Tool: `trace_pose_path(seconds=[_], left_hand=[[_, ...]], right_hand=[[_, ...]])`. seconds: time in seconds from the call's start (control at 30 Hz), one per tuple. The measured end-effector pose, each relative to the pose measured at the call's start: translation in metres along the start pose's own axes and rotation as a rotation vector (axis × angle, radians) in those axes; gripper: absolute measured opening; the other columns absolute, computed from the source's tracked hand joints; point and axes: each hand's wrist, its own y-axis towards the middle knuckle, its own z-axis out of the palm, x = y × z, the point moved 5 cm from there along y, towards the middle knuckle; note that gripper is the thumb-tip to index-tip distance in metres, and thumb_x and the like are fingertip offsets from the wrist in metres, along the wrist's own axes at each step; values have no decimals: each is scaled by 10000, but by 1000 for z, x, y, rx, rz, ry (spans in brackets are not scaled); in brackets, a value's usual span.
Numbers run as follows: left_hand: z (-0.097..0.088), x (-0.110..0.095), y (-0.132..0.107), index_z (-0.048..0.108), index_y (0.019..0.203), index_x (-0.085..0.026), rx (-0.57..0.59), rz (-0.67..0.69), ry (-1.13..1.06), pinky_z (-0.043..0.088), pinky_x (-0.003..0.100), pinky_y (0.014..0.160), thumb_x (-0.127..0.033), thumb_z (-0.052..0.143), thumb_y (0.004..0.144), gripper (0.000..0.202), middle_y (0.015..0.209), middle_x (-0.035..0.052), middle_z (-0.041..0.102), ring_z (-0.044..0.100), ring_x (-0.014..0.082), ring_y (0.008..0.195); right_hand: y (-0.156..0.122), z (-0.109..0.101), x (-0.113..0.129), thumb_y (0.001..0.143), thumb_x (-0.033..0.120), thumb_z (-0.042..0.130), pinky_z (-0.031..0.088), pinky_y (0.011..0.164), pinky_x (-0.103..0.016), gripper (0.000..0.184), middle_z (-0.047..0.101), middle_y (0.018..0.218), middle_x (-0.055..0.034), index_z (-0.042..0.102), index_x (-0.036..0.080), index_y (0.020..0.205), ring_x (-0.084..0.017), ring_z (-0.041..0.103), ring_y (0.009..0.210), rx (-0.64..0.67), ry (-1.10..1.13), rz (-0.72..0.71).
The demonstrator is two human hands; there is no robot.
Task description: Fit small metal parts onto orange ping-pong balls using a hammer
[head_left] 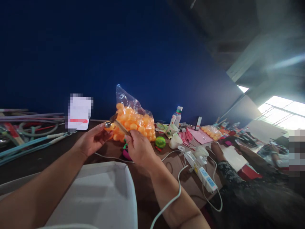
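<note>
My left hand (pixel 91 140) pinches a small orange ball-like piece (pixel 109 127) with a dark, shiny spot on top. In my right hand (pixel 141 148) is a flat brown tool with a long handle (pixel 121 128), its tip close to the orange piece; I cannot tell its exact kind. Just behind both hands stands a clear plastic bag (pixel 135 122) filled with orange balls. A green and magenta item (pixel 126 152) is partly hidden by my right hand. Right of that hand lies a green striped ball (pixel 160 142).
A white box (pixel 102 194) is below my forearms. Cables run around a white power strip (pixel 207 179) at right. A bottle (pixel 176 117), cups (pixel 175 140) and pink sheets (pixel 196 135) stand farther back. Teal cords (pixel 35 144) lie at left. A co-worker's hand (pixel 217 151) is at right.
</note>
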Motion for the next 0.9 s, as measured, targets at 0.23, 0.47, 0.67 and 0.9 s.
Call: trace_pose_path(seconds=[0.23, 0.47, 0.67, 0.9], left_hand=[[-2, 1, 3, 693, 901, -84, 20, 9, 14, 602, 233, 646, -71, 558, 846, 146, 790, 77, 741, 710, 156, 675], [0, 2, 3, 688, 933, -97, 49, -4, 50, 601, 248, 681, -89, 621, 812, 139, 831, 69, 741, 703, 153, 707], [2, 1, 1, 684, 967, -106, 84, 2, 62, 600, 251, 691, -90, 671, 777, 191, 850, 56, 738, 692, 145, 717], [3, 2, 1, 692, 973, -116, 82, 11, 77, 597, 255, 681, -89, 717, 733, 243, 852, 53, 739, 686, 150, 707]], right_hand=[[1, 3, -5, 963, 326, 367, 405, 688, -306, 209, 620, 855, -64, 520, 185, 945, -193, 570, 773, 24, -9, 30], [1, 4, -3, 965, 323, 365, 409, 695, -309, 212, 617, 840, -64, 523, 184, 938, -194, 565, 765, 22, 4, 21], [1, 5, -4, 971, 313, 360, 409, 716, -309, 210, 621, 860, -69, 521, 181, 949, -192, 571, 797, -3, 13, 18], [1, -1, -2, 966, 308, 366, 401, 724, -303, 216, 620, 863, -70, 531, 175, 925, -188, 562, 799, -14, 16, 26]])
